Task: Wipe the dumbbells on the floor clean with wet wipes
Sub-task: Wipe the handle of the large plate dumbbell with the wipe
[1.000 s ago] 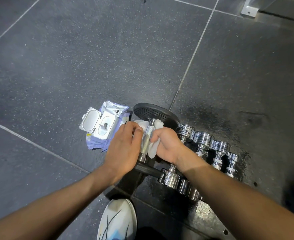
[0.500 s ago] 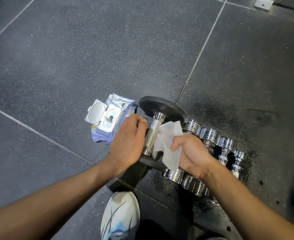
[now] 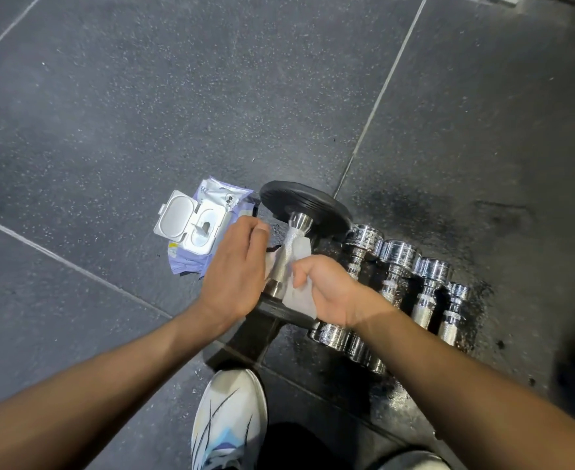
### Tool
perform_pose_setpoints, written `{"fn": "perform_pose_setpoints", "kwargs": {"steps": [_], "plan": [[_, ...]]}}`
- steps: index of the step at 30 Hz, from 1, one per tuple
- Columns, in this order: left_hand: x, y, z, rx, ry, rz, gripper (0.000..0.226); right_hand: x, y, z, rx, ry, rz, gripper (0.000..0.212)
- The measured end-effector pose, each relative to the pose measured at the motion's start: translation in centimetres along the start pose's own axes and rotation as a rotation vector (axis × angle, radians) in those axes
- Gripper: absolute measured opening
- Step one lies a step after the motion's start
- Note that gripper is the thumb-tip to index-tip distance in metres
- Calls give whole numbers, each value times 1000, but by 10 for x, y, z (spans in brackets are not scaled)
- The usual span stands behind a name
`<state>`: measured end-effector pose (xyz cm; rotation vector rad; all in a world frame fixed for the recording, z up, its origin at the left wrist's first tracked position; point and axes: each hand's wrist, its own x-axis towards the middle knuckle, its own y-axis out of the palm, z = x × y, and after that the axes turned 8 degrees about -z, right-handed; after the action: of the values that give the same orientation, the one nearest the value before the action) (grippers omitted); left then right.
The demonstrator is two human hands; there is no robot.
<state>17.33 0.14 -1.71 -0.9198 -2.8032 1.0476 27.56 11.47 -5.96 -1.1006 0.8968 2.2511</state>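
Observation:
A large dumbbell with black plates (image 3: 308, 205) lies on the floor, its knurled chrome handle (image 3: 288, 256) between my hands. A white wet wipe (image 3: 299, 295) is draped over the handle. My right hand (image 3: 333, 291) grips the wipe's right end, just right of the handle. My left hand (image 3: 235, 269) sits against the handle's left side with curled fingers, and a pale edge of the wipe shows under it. Several small chrome dumbbells (image 3: 399, 254) lie in a row to the right.
A purple wet-wipe pack (image 3: 198, 228) with its white lid flipped open lies just left of my left hand. My white shoe (image 3: 228, 412) stands below the near plate. The dark rubber floor around the chrome dumbbells is wet; a metal foot shows at the top right.
My right hand pulled the wipe off the handle to the right, then drew in so the wipe lies over the handle again. My left hand stayed at the handle's left side.

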Motion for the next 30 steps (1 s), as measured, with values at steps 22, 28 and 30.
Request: {"fn": "perform_pose_setpoints", "kwargs": {"steps": [22, 28, 30], "plan": [[-2, -5, -3, 30, 41, 16, 27, -10, 19, 10, 67, 67, 3, 44], [0, -4, 4, 23, 72, -2, 37, -34, -1, 15, 30, 42, -20, 50], [2, -5, 3, 1, 20, 2, 29, -46, -9, 17, -1, 11, -12, 36]]}}
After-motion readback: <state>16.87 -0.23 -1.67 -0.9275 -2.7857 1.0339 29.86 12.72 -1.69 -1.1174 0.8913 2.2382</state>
